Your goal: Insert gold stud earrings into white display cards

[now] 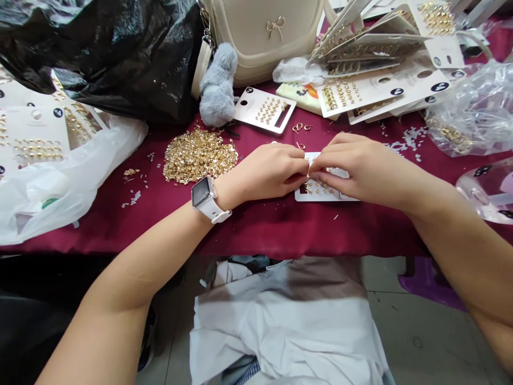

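Left hand [264,172] and right hand [363,171] meeting over a white earring card [316,193] — fingers [300,167] of both clenched at its upper edge, pinched item hidden. Card low on a maroon-covered surface [256,230], loose gold earrings [199,155] heaped near left hand — filled cards [380,88] stacked beyond.

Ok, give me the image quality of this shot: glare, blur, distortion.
Head view: wide-lens bowing stretches the left forearm toward the corner; black plastic bag shows bright glare; left hand and right hand look sharp, softly lit, with only faint shadows; no obvious motion blur.
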A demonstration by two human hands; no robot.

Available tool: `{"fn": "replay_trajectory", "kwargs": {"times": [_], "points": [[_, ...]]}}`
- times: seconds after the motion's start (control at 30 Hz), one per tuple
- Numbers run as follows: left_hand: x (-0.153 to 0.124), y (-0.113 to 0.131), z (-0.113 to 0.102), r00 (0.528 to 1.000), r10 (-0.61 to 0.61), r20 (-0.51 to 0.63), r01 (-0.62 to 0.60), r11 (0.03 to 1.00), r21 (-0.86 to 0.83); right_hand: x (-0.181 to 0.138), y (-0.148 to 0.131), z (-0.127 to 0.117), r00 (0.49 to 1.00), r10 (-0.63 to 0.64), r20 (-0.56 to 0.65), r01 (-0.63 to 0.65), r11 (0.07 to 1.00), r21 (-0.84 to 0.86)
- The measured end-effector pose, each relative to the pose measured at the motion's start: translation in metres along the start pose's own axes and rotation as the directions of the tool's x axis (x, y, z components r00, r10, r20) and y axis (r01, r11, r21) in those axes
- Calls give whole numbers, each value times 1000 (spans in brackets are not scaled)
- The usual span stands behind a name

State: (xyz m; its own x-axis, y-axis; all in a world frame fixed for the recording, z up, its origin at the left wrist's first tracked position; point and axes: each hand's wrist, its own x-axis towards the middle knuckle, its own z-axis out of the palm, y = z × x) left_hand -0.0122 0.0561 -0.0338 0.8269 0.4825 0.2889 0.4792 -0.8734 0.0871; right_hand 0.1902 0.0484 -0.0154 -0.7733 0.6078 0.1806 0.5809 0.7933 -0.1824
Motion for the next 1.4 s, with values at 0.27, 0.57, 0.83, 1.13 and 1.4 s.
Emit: {"fn": "replay_trajectory", "kwargs": {"times": [0.27, 0.57, 0.83, 1.13, 1.4], "points": [[0, 0, 1, 999, 6, -42, -7, 1000, -16, 1, -2, -1, 1000, -20, 22, 22, 995, -98], [0, -1, 0, 1000, -3, -13, 2, 1000, -13, 0, -2, -1, 999, 54, -1, -54, 997, -47], [0, 0, 0, 1000, 4, -7, -4, 1000, 7, -1, 2, -3, 998, 48, -28, -48, 999, -9], [1, 0, 0, 1000, 4, 3, -4, 1000, 15, -1, 3, 1, 999, -17, -27, 16, 998, -64], [0, 0, 0, 1000, 0, -9, 0, 1000, -9, -1, 0, 1, 1000, -7, -26, 5, 994, -108]]}}
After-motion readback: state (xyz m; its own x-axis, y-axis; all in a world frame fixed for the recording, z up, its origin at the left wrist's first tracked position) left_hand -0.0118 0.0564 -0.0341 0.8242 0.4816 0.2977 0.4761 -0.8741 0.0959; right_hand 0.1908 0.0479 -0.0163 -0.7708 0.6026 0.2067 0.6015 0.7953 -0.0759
